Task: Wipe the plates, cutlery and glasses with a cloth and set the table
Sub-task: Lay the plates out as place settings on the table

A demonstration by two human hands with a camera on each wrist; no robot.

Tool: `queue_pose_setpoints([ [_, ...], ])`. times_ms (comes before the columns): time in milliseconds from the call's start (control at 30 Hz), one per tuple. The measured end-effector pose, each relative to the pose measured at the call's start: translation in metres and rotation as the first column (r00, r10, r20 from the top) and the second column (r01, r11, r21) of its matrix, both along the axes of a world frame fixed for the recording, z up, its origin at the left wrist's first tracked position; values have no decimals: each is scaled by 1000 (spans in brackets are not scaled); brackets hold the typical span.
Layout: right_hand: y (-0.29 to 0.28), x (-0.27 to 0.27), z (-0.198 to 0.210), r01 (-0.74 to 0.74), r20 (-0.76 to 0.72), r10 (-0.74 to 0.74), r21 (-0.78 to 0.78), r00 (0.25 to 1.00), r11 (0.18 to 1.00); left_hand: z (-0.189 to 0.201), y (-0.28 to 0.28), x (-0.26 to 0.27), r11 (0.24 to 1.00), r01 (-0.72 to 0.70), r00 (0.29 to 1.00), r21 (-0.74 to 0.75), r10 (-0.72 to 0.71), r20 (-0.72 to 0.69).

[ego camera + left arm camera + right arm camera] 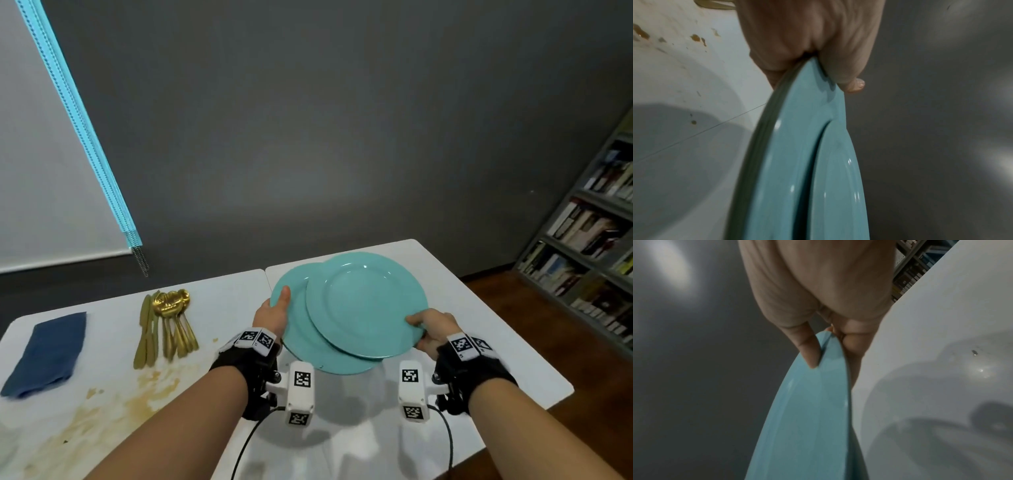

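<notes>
Two turquoise plates are held above the white table [496,342], overlapping each other. My left hand [274,313] pinches the left rim of the lower plate [298,329], thumb on top; the left wrist view shows that lower plate [781,162] with the upper plate [838,178] lying over it. My right hand [431,329] pinches the near right rim of the upper plate [363,301], and the right wrist view shows my thumb on the upper plate [809,418]. A bundle of gold cutlery [168,325] and a folded dark blue cloth [48,353] lie on the table to the left.
Brownish stains [102,411] smear the left tabletop near the front. A seam [267,274] divides two table halves. A bookshelf [589,246] stands at the right; a grey wall is behind, with a white blind [51,171] at the left.
</notes>
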State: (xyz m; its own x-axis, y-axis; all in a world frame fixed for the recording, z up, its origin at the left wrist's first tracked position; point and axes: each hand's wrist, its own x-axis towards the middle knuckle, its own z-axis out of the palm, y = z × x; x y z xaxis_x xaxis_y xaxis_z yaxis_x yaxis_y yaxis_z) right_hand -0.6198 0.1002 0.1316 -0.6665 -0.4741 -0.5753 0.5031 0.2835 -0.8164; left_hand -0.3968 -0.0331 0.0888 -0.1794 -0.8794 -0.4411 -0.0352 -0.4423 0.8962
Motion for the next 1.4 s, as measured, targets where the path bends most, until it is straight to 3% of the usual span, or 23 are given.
queue_pose_setpoints([
  [133, 6, -36, -4, 62, 38, -60, -62, 997, 996, -44, -26, -25, 996, -88, 995, 13, 87, 58],
  [367, 39, -93, -41, 290, 147, -274, -102, 950, 952, -27, -14, -55, 983, -163, 967, -80, 176, 185],
  [600, 78, -135, -96, 441, 175, -438, 21, 882, 897, -41, -7, -89, 976, -190, 945, -106, 211, 251],
  [800, 99, -150, -125, 413, 113, -437, 185, 892, 892, -52, -6, -114, 986, -152, 941, -70, 166, 296],
  [1000, 114, -163, -151, 426, 61, -454, 252, 889, 869, -57, -7, -133, 984, -169, 960, -54, 176, 218],
  [1133, 121, -181, -178, 331, 80, -369, 297, 926, 896, -57, -9, -141, 985, -169, 965, -45, 175, 193],
  [1233, 123, -184, -180, 340, 5, -374, 402, 927, 850, -58, -8, -144, 986, -162, 970, -41, 166, 179],
  [1400, 119, -179, -162, 393, -55, -398, 337, 916, 856, -62, -4, -147, 989, -145, 976, -24, 147, 159],
])
